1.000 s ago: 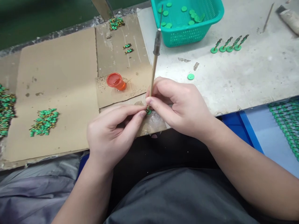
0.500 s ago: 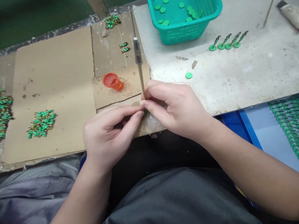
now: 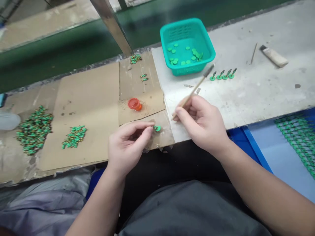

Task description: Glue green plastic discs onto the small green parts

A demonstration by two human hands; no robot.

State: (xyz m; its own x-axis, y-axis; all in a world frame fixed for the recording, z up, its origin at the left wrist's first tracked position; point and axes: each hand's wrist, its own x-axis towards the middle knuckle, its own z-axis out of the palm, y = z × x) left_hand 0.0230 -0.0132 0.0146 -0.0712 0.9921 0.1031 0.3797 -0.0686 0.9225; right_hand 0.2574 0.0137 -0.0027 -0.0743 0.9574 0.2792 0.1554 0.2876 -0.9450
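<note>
My left hand (image 3: 129, 142) pinches a small toy figure (image 3: 157, 128) between thumb and forefinger; its round green end shows past my fingertips, the rest being mostly covered. In my right hand (image 3: 200, 123) is a slim wooden stick (image 3: 193, 92) with a dark upper end, tilted up to the right; its bare lower tip points down near the table. The two hands are apart. Beyond my left hand stands a small red cup (image 3: 134, 104). Several figures on round green bases (image 3: 220, 77) stand in a row past my right hand.
A teal basket (image 3: 188, 70) holds several green discs. Piles of small green and yellow figures (image 3: 74, 137) lie on cardboard (image 3: 91, 88), with a larger pile (image 3: 34, 131) farther left. A tube (image 3: 274, 56) lies at right. Rows of green pieces (image 3: 295, 137) rest beside the table.
My right hand has drawn away to the right from my left, and the stick has tipped from near upright to slanting right. The view has shifted, showing more behind the table.
</note>
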